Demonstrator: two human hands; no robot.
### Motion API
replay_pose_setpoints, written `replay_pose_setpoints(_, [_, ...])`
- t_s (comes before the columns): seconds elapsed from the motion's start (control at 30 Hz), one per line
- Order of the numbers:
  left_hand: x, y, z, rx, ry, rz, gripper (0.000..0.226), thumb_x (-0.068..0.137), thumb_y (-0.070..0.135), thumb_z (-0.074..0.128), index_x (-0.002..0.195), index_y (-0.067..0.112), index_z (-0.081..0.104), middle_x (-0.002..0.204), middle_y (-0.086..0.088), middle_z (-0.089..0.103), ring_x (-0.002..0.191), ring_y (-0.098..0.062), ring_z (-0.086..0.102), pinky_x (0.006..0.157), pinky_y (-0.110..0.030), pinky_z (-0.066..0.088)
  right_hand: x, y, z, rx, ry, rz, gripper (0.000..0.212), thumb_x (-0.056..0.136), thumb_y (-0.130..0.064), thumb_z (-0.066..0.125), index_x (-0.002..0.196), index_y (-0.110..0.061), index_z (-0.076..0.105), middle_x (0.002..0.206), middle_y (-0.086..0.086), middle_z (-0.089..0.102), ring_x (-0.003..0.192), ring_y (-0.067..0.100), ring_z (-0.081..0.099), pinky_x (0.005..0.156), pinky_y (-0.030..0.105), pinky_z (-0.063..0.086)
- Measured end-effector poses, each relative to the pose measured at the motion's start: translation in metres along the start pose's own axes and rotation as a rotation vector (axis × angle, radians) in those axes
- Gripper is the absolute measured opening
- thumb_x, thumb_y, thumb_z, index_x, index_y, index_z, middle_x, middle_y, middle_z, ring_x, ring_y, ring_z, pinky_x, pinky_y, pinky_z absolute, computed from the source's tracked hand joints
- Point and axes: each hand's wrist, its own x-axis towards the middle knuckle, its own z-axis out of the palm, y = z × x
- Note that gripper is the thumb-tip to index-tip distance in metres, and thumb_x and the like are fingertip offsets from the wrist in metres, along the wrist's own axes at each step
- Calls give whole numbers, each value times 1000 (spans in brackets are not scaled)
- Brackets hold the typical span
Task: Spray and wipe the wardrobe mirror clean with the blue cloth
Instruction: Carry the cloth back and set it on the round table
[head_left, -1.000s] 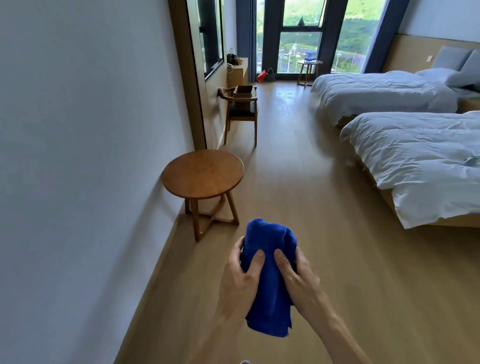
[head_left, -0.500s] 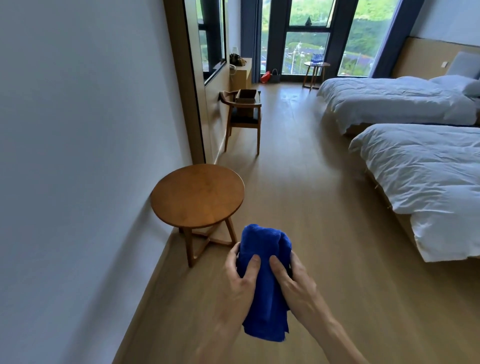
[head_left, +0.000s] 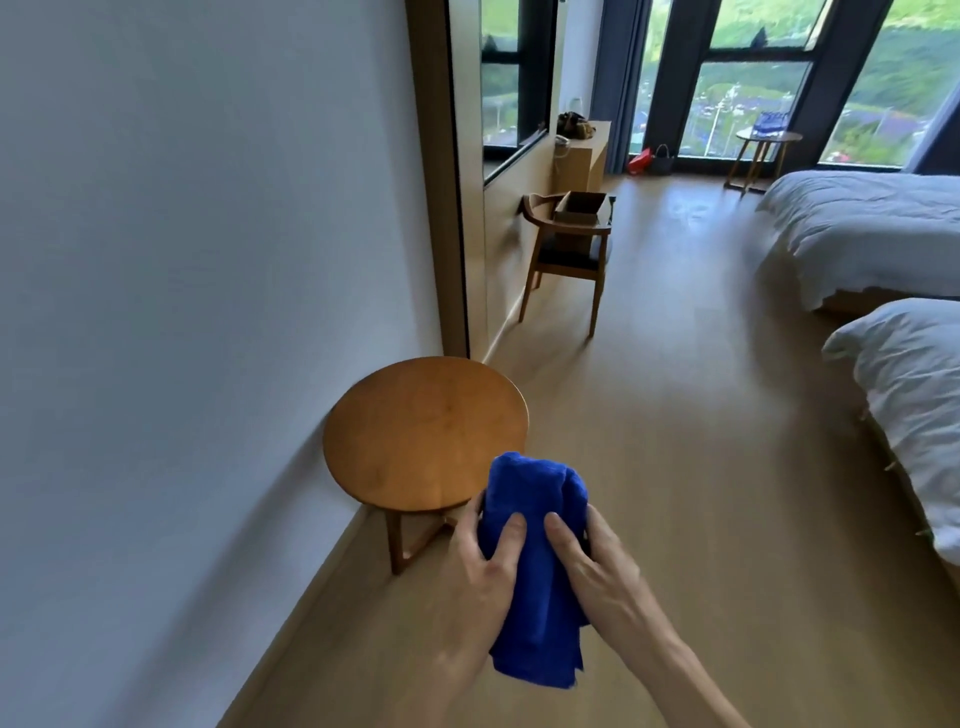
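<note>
A folded blue cloth (head_left: 535, 566) hangs in front of me, gripped from both sides. My left hand (head_left: 480, 566) clasps its left edge and my right hand (head_left: 597, 566) clasps its right edge, thumbs on the front. A tall mirror (head_left: 470, 208) in a wooden frame stands on the left wall ahead, seen at a steep angle. No spray bottle is in view.
A round wooden side table (head_left: 423, 431) stands against the white wall just ahead-left of my hands. A wooden chair (head_left: 569, 249) with a box on it is further along. Two white beds (head_left: 914, 374) line the right side. Large windows close the far end.
I have walked forward: the round table and mirror frame are nearer and lower in view. Both hands keep the same grip on the blue cloth.
</note>
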Motion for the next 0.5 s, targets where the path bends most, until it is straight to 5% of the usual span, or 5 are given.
replay_pose_setpoints(0.3, [89, 6, 61, -32, 62, -36, 29, 99, 41, 61, 127, 32, 60, 110, 5, 75, 99, -11, 73, 89, -38, 61, 102, -13, -57, -68, -99, 42, 18, 95, -50, 55, 110, -40, 59, 95, -12, 73, 86, 8, 71, 81, 40, 60])
replay_pose_setpoints(0.5, [171, -8, 84, -38, 84, -77, 29, 102, 36, 59, 131, 29, 59, 110, 8, 74, 99, -9, 72, 91, -39, 60, 185, -17, -70, -150, -126, 34, 20, 94, -54, 54, 108, -41, 59, 93, -14, 71, 85, 6, 69, 80, 37, 59])
